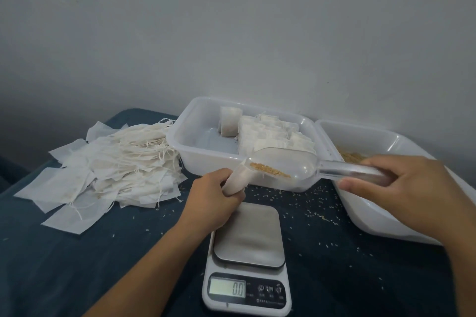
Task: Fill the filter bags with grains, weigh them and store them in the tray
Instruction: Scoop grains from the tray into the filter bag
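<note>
So it's the filling step: left hand (216, 189) grips an open filter bag (238, 179) above the scale (248, 260), right hand (394, 183) holds the scoop (286, 162) of grains (269, 170) at its mouth. Next probably a gentle tilt, then weighing; the tray (195, 152) sits just behind.

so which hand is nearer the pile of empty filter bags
Left. The left hand grips a bag just right of the pile of empty filter bags; the right hand holds the scoop farther right, over the grain tub.

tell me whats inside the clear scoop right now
A thin line of tan grains lies along the bottom of the scoop, running toward its mouth at the filter bag. The right hand covers the handle's end.
</note>
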`<state>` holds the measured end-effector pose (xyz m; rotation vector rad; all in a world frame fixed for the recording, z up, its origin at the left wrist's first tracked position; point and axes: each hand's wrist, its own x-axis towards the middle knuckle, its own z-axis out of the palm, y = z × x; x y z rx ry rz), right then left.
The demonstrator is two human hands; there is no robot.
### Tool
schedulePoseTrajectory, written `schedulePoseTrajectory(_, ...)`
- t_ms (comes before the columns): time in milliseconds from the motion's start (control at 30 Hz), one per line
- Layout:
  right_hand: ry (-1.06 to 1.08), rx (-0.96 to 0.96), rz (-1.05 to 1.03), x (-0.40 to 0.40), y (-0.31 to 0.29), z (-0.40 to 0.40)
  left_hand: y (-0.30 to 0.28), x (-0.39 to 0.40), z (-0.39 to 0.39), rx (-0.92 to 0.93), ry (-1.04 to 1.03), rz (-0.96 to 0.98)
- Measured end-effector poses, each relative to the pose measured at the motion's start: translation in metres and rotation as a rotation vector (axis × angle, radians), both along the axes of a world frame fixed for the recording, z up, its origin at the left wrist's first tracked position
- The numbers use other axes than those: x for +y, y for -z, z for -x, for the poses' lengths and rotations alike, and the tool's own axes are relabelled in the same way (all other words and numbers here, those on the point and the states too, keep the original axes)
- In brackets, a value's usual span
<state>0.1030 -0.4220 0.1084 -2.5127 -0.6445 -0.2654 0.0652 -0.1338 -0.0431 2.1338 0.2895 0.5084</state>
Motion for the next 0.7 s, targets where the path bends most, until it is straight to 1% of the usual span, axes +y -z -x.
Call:
schedulePoseTrajectory(233,0.083,0.040,-0.150,-0.003,0.030,-0.008,-0.003,-0.001,0.000,-0.035,0.011,0.086)
schedulePoseTrajectory(400,0.071,0.118,-0.413,0.011,0.053,-0.015,-0.003,-0.001,0.000,-0.049,0.019,0.111)
schedulePoseTrajectory(500,0.204,0.060,-0.528,0.006,0.065,-0.028,-0.001,0.000,-0.001,-0.049,0.012,0.123)
schedulePoseTrajectory(567,0.338,-0.035,-0.463,-0.009,0.071,-0.041,0.000,0.000,-0.001,-0.044,0.015,0.127)
schedulePoseTrajectory(633,0.479,-0.106,-0.316,-0.030,0.078,-0.058,-0.001,-0.001,-0.001,-0.034,0.016,0.123)
schedulePoseTrajectory(700,0.610,-0.085,-0.209,-0.048,0.082,-0.074,-0.002,-0.002,0.000,-0.029,0.018,0.120)
